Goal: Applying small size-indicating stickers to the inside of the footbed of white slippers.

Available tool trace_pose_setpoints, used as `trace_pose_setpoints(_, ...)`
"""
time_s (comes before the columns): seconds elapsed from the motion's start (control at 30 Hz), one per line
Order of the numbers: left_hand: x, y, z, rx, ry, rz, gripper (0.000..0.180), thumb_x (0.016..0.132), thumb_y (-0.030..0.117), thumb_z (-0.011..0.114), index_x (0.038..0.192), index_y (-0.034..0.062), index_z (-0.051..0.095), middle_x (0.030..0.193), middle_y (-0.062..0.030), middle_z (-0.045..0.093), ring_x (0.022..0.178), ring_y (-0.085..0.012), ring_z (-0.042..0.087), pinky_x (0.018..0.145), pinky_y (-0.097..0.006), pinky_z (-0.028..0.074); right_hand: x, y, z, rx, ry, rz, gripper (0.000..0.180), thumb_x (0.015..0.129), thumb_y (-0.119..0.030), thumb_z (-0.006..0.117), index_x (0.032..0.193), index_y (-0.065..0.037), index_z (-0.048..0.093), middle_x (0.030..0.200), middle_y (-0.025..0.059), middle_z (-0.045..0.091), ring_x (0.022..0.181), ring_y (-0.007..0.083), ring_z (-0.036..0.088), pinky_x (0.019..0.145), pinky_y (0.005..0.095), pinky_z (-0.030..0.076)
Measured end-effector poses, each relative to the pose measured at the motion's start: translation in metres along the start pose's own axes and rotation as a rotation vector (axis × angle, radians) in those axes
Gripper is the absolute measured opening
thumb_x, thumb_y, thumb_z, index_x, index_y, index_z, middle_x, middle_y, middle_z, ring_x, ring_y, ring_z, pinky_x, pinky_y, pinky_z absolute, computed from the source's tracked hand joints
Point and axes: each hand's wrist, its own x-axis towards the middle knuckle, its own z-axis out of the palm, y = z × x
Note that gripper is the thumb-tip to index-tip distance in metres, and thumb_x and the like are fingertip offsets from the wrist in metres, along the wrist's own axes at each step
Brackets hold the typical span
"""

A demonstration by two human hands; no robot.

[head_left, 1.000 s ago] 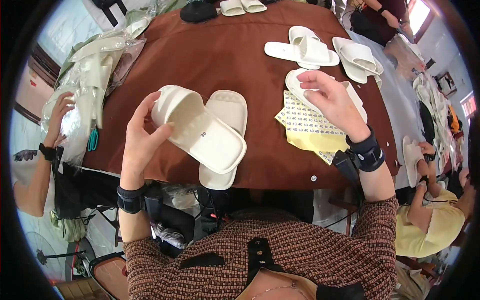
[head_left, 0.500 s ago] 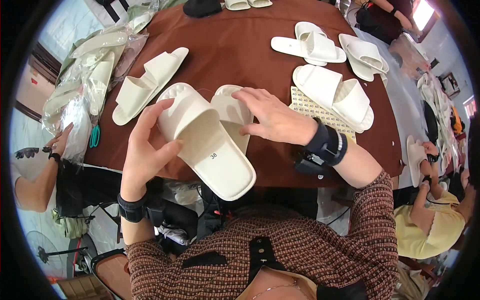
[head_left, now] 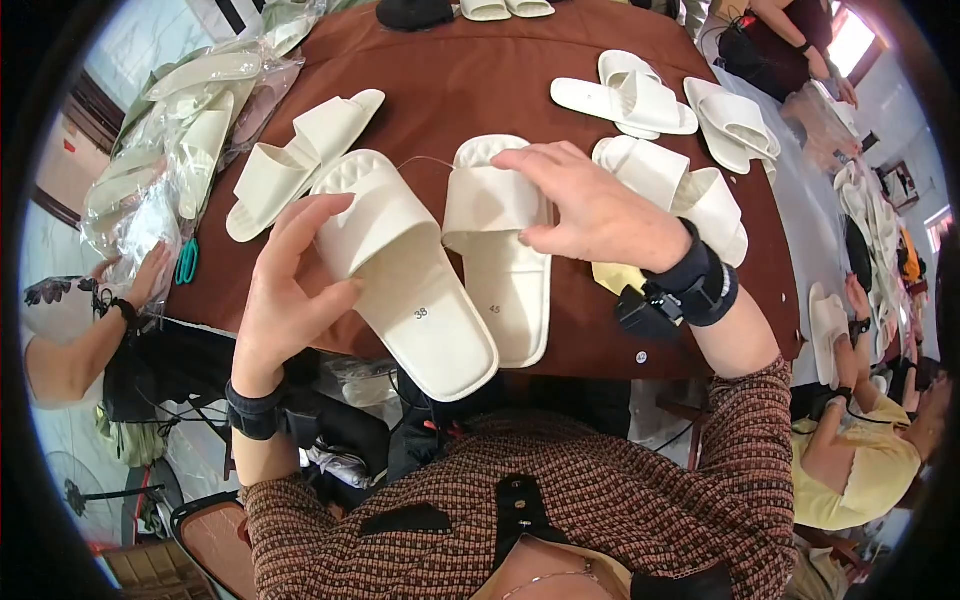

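Note:
Two cream-white open-toe slippers are in front of me, toes pointing away and heels toward me. My left hand (head_left: 290, 285) grips the left slipper (head_left: 425, 310) by the side of its strap, thumb at the strap's edge and fingers on the outer side. Its heel reaches over the table's near edge and slightly overlaps the right slipper (head_left: 500, 200). My right hand (head_left: 610, 210) holds that one by its strap's right side, fingers on top and thumb low. Both insoles bear a small dark printed mark near the heel.
On the brown-covered table (head_left: 480, 75) lie a left slipper pair (head_left: 305, 150), several slippers at right (head_left: 650, 105), and a yellow label sheet (head_left: 620, 277) partly under one pair. Bagged slippers (head_left: 205, 140) and teal scissors (head_left: 187, 262) are at left. Other people work on both sides.
The right slipper has come out from behind the left one, moving right with my right hand. The left slipper stays nearly in place in my left hand.

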Motion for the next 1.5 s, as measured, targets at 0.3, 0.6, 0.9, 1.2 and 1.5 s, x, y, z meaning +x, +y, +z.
trace_pose_setpoints(0.3, 0.024, 0.002, 0.024, 0.057, -0.082, 0.160, 0.064, 0.068, -0.003, 0.068, 0.131, 0.0055, 0.058, 0.140, -0.0160, 0.048, 0.132, -0.0308, 0.046, 0.109, -0.038, 0.039, -0.012, 0.018, -0.034, 0.000, -0.024, 0.062, 0.062, 0.076, -0.013, 0.065, 0.134, 0.001, 0.049, 0.126, 0.0213, 0.057, 0.113, 0.0343, 0.056, 0.095, 0.0404, 0.049)
trace_pose_setpoints(0.6, 0.000, -0.017, 0.094, 0.554, -0.081, 0.351, 0.055, 0.077, 0.013, 0.076, 0.129, 0.0089, 0.058, 0.150, -0.0188, 0.040, 0.139, -0.0411, 0.035, 0.110, -0.051, 0.030, -0.029, 0.055, 0.009, 0.090, 0.096, 0.076, 0.042, 0.086, -0.009, 0.062, 0.127, -0.001, 0.057, 0.121, 0.0144, 0.062, 0.102, 0.0248, 0.061, 0.088, 0.0346, 0.050)
trace_pose_setpoints(0.9, -0.044, -0.019, 0.138, 0.495, 0.029, 0.140, 0.057, 0.074, 0.007, 0.075, 0.128, 0.0079, 0.057, 0.151, -0.0223, 0.038, 0.140, -0.0438, 0.034, 0.112, -0.053, 0.030, -0.044, 0.060, 0.018, 0.267, 0.313, 0.253, 0.019, 0.091, -0.006, 0.057, 0.105, 0.002, 0.066, 0.097, 0.0163, 0.068, 0.085, 0.0269, 0.067, 0.077, 0.0335, 0.053)
trace_pose_setpoints(1.2, -0.018, -0.016, 0.145, 0.373, -0.064, 0.201, 0.055, 0.071, 0.003, 0.067, 0.125, 0.0071, 0.059, 0.148, -0.0216, 0.040, 0.141, -0.0447, 0.033, 0.115, -0.058, 0.024, -0.050, 0.044, 0.014, 0.253, 0.319, 0.233, 0.017, 0.090, -0.006, 0.057, 0.102, 0.001, 0.067, 0.092, 0.0176, 0.068, 0.081, 0.0305, 0.067, 0.073, 0.0372, 0.053)
trace_pose_setpoints(1.5, -0.009, -0.011, 0.157, 0.387, -0.063, 0.230, 0.052, 0.070, -0.002, 0.059, 0.118, 0.0157, 0.067, 0.145, -0.0147, 0.046, 0.139, -0.0413, 0.036, 0.115, -0.060, 0.020, -0.054, 0.035, 0.018, 0.245, 0.071, 0.182, 0.020, 0.087, -0.004, 0.058, 0.106, 0.000, 0.063, 0.094, 0.0168, 0.065, 0.084, 0.0303, 0.065, 0.077, 0.0375, 0.053)
